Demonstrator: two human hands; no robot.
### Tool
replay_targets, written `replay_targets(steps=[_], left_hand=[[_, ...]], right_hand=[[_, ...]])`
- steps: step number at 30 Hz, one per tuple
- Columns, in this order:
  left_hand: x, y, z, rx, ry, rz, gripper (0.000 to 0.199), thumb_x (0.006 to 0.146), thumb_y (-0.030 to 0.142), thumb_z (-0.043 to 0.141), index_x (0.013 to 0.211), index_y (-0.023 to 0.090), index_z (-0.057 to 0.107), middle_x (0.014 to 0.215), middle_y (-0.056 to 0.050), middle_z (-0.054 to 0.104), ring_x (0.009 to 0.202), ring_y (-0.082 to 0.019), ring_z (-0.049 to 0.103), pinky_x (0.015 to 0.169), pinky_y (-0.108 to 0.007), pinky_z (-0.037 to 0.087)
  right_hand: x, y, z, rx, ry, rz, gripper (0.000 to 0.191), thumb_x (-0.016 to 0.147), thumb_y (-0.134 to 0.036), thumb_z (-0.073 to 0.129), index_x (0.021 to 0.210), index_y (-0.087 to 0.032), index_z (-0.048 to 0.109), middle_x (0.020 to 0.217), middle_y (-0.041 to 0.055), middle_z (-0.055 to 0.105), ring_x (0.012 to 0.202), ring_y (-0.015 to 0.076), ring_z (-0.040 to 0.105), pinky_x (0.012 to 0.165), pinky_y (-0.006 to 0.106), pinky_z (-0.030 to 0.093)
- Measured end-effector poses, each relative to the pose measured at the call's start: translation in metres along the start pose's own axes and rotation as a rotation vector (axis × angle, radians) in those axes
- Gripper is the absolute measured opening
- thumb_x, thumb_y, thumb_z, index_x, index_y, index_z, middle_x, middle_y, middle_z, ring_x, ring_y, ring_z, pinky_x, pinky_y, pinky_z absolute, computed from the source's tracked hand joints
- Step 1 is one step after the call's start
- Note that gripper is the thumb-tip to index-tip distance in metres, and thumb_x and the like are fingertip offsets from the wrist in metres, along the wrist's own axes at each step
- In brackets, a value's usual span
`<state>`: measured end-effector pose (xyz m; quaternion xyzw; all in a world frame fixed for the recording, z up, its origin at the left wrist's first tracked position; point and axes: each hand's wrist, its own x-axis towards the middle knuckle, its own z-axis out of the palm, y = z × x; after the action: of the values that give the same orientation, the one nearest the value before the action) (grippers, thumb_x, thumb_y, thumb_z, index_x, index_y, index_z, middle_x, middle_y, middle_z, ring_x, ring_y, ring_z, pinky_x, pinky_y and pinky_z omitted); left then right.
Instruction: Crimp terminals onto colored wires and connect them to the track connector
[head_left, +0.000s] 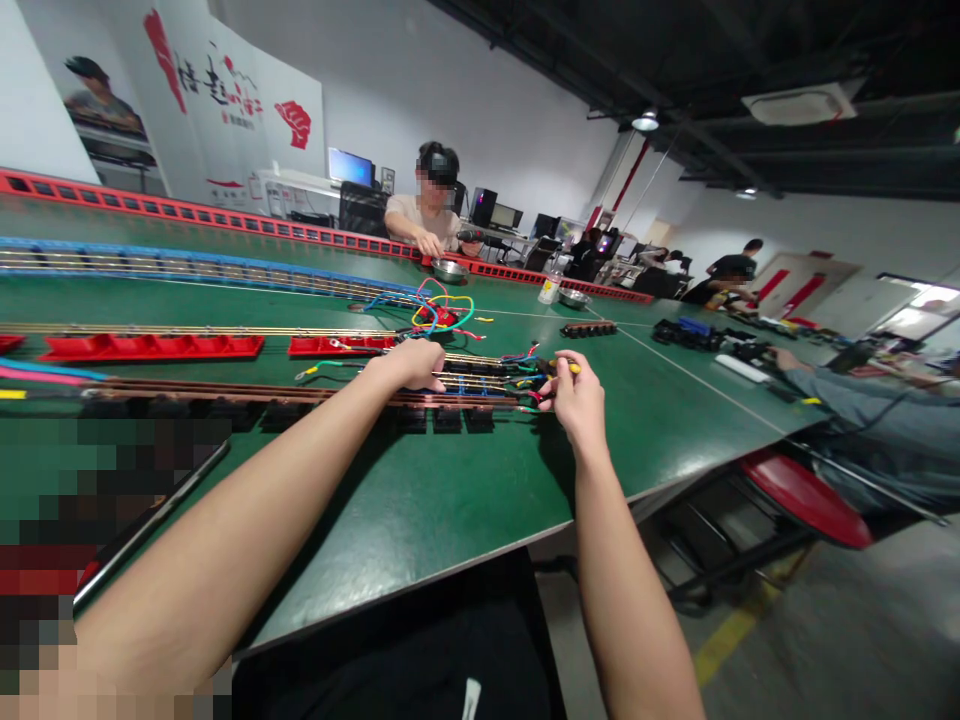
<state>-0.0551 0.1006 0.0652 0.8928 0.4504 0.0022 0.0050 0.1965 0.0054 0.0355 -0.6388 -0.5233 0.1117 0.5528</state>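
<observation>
My left hand [412, 366] is closed over a long strip of thin copper-coloured bars [330, 394], its fingertips partly hidden behind the hand. Black blocks [442, 418] support the strip from below. My right hand [579, 400] is closed at the strip's right end, pinching a small yellow-handled tool [571, 367] whose tip I cannot make out. Between the hands lie short bars on a blue holder [480, 384]. Loose coloured wires [529, 375] with metal end lugs bunch beside my right fingers. A green wire [319, 369] sticks out left of my left hand.
Red holders [154, 347] and a blue rail strip [187, 265] lie behind on the green table [450, 510]. A tangle of wires [442, 312] sits beyond my hands. A co-worker [429, 205] sits opposite near a metal bowl [450, 270]. A red stool [806, 497] stands at right.
</observation>
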Motion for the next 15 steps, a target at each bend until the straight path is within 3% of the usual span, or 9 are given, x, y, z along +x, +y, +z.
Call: replay_targets(steps=[10,15], left_hand=[[-0.002,0.003,-0.004,0.011,-0.016,0.0,0.032,0.076,0.041,0.071,0.1,0.02,0.068,0.107,-0.009,0.071,0.099,-0.026,0.066,0.079,-0.029,0.048],[-0.002,0.004,-0.005,0.005,-0.013,-0.007,0.033,0.076,0.042,0.071,0.101,0.019,0.068,0.105,-0.01,0.072,0.098,-0.027,0.066,0.078,-0.03,0.048]], right_hand=[[0.011,-0.005,-0.012,0.05,-0.001,-0.061,0.045,0.089,-0.056,0.044,0.112,-0.021,0.058,0.055,-0.0048,0.06,0.037,0.0133,0.061,0.039,0.02,0.045],[0.018,-0.004,-0.006,0.017,-0.047,-0.06,0.043,0.09,-0.054,0.042,0.112,-0.02,0.057,0.055,-0.0049,0.061,0.039,0.0131,0.062,0.04,0.019,0.045]])
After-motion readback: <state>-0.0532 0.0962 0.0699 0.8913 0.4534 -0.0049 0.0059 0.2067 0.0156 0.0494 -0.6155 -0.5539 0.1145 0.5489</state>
